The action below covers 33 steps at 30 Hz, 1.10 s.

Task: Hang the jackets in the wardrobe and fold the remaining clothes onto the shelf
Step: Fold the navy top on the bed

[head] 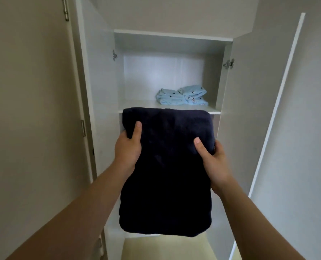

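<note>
- Folded navy garment (165, 175) is hanging upright in front of the open wardrobe (99, 72) in the head view. Its top edge is reaching level with the front lip of the shelf (137, 106); I cannot tell whether it is touching.
- The left grip (128, 147) is clasping the garment's left edge, with the thumb lying across the front and the fingers hidden behind. The right grip (212, 158) is pinching the right edge the same way.
- A light blue patterned garment (182, 96) is already lying folded at the back right of the shelf. I am judging the folding part as under way, with one piece stored and the navy one about to join it.
- I am seeing no jackets, hangers or rail, so I cannot tell how the hanging part is standing or how many clothes are waiting.
- The shelf is showing bare white board to the left of and in front of the blue piece, which I am judging as room enough for the navy bundle.
- Both doors are standing open, the right door (249, 109) carrying a metal hinge (229, 63). A pale wall (24, 91) is flanking the wardrobe on the left.
</note>
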{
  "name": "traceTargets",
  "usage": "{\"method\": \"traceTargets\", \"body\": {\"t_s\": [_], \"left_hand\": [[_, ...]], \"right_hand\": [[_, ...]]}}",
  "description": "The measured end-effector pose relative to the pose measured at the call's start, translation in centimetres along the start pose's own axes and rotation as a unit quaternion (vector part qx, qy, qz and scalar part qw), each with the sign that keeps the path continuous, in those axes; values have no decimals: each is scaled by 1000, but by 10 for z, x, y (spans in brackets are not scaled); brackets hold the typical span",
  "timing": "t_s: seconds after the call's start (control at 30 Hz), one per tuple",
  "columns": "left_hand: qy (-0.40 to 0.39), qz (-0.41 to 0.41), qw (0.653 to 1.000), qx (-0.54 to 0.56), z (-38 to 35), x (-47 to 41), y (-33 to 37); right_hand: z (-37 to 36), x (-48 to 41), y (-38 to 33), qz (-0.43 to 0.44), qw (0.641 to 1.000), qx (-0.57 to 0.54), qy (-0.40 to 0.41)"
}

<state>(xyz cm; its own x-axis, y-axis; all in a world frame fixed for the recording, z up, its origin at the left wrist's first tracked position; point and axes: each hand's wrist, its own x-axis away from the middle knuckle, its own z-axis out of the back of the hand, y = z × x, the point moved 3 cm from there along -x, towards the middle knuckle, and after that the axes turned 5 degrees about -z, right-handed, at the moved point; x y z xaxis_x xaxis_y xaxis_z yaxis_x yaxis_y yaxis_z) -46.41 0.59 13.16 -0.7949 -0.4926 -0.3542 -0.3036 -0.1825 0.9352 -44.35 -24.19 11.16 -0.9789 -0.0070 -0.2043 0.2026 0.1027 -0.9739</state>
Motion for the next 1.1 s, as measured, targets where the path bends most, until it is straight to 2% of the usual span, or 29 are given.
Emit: {"method": "traceTargets", "body": {"t_s": [0.17, 0.37, 0.67, 0.8, 0.97, 1.1], "left_hand": [[31, 11, 999, -7, -30, -122, -23], [57, 15, 998, 8, -63, -271, -70], [35, 41, 998, 21, -132, -490, -97], [33, 73, 997, 2, -148, -568, -106], [47, 113, 991, 54, -155, -647, -118], [88, 127, 988, 20, -149, -700, -125]], "right_hand": [[-41, -134, 11, -4, 1000, -4, -30], [-91, -291, 33, 26, 999, 32, -24], [-142, -509, 30, 35, 997, 67, 15], [-165, -599, 31, 28, 996, 86, -23], [-205, -691, 27, 18, 989, 118, -87], [-238, -745, 33, 5, 982, 134, -132]]}}
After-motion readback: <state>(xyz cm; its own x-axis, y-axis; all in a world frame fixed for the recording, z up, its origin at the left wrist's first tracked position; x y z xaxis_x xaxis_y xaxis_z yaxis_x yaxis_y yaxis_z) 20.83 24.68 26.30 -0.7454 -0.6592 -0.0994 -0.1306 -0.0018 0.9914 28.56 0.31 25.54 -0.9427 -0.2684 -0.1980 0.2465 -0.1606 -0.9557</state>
